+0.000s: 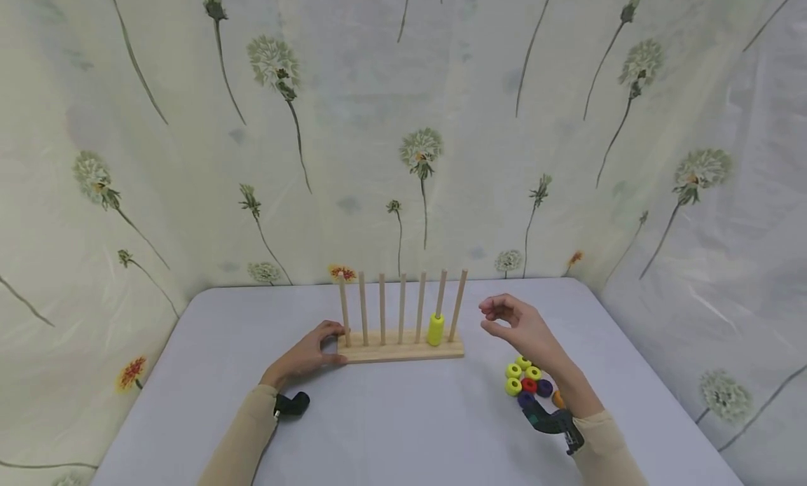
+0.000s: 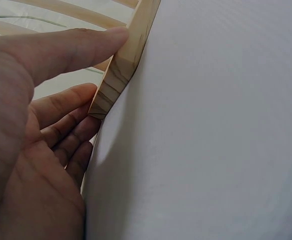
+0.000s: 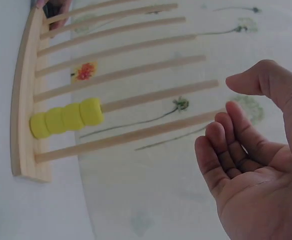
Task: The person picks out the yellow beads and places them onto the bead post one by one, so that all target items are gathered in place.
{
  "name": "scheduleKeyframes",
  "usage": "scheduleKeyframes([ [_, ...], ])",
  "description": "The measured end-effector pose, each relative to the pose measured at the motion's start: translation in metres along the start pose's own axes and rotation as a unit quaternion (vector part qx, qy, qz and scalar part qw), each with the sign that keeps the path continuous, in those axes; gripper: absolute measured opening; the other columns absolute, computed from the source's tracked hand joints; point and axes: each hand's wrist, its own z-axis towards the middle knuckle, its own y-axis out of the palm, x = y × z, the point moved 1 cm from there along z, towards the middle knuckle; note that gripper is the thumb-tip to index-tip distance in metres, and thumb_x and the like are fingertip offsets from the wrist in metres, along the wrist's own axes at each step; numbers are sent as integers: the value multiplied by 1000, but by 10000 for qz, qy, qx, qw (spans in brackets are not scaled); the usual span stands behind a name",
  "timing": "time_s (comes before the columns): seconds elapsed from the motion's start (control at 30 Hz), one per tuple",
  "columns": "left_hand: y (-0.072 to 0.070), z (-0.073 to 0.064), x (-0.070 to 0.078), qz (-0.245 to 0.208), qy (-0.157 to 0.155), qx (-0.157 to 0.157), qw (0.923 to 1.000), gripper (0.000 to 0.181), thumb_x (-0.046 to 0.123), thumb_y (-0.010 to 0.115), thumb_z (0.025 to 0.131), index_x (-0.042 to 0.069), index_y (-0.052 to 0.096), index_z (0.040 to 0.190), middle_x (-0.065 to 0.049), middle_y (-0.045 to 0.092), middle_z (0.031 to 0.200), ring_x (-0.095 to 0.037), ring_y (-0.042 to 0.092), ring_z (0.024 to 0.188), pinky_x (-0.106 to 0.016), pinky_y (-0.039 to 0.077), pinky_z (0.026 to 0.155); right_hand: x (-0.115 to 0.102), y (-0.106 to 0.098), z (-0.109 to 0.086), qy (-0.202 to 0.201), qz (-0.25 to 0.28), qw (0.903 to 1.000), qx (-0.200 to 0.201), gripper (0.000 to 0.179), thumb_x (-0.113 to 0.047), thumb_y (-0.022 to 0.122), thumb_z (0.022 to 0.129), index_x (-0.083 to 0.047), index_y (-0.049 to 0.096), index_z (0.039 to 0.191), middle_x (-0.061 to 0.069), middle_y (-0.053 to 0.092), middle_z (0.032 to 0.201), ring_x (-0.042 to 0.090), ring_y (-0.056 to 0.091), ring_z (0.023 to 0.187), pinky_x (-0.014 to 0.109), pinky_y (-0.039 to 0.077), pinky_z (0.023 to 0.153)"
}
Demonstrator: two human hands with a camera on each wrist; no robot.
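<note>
A wooden peg rack (image 1: 403,353) with several upright pegs stands on the table. My left hand (image 1: 307,354) holds the left end of its base; in the left wrist view the thumb (image 2: 85,47) lies along one side and the fingertips touch the other. Several yellow beads (image 3: 68,118) are stacked on the second peg from the right. To the right of the rack, my right hand (image 1: 520,325) is in the air with loosely bent fingers, thumb and fingertips apart and nothing between them.
Loose beads lie on the white table (image 1: 403,430) beneath the right forearm: several yellow beads (image 1: 513,386), a red bead (image 1: 529,386), purple beads (image 1: 545,388) and an orange bead (image 1: 558,400). A dandelion-print curtain (image 1: 353,122) surrounds the table's back and sides.
</note>
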Motion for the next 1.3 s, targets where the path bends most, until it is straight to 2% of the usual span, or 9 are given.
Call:
scheduleKeyframes([
  [0.13, 0, 0, 0, 20, 13, -9, 10000, 68, 36, 82, 75, 9, 56, 131, -8, 43, 143, -34, 31, 141, -57, 24, 114, 9, -6, -9, 168, -86, 9998, -47, 36, -23, 69, 90, -5, 55, 118, 10, 59, 117, 9, 59, 102, 15, 51, 84],
  [0.37, 2, 0, -1, 47, 78, 32, 10000, 67, 35, 81, 76, 8, 55, 132, -9, 43, 143, -35, 32, 140, -58, 24, 113, 31, -18, -26, 559, -412, 9976, 8, 36, -26, 69, 90, -6, 56, 116, 11, 60, 116, 12, 60, 101, 15, 51, 82],
  [0.63, 3, -1, -2, 31, 32, -30, 10000, 67, 35, 81, 77, 10, 55, 133, -8, 42, 144, -34, 31, 141, -57, 24, 114, 62, -34, -45, 936, -653, 9933, 165, 38, -30, 69, 90, -7, 56, 117, 11, 60, 115, 6, 59, 95, 27, 56, 75],
  [0.77, 1, 0, -1, 18, 51, -17, 10000, 66, 35, 81, 77, 10, 55, 133, -7, 43, 143, -33, 30, 142, -57, 24, 114, 71, -40, -54, 950, -834, 9916, 269, 37, -27, 69, 90, -3, 56, 115, 14, 61, 110, 8, 61, 90, 22, 55, 75],
  [0.87, 0, 0, 0, 24, 56, -14, 10000, 67, 36, 81, 77, 10, 55, 133, -6, 43, 143, -33, 30, 142, -57, 23, 114, 79, -44, -58, 1058, -919, 9899, 201, 36, -21, 67, 91, 0, 55, 116, 17, 62, 110, 9, 61, 89, 16, 53, 75],
  [1.03, 0, 0, 0, 0, 2, -4, 10000, 68, 36, 81, 76, 10, 55, 133, -6, 43, 143, -32, 30, 142, -57, 23, 115, 97, -49, -62, 1441, -836, 9859, 137, 38, -20, 68, 90, 1, 55, 120, 18, 62, 114, 11, 61, 93, 14, 51, 77],
  [1.3, 1, 1, 0, -42, -72, -13, 10000, 69, 35, 82, 75, 9, 55, 133, -8, 42, 144, -33, 29, 142, -58, 23, 115, 117, -49, -65, 1697, -755, 9824, 174, 37, -21, 67, 90, 0, 57, 119, 15, 63, 115, 14, 61, 93, 23, 54, 77],
])
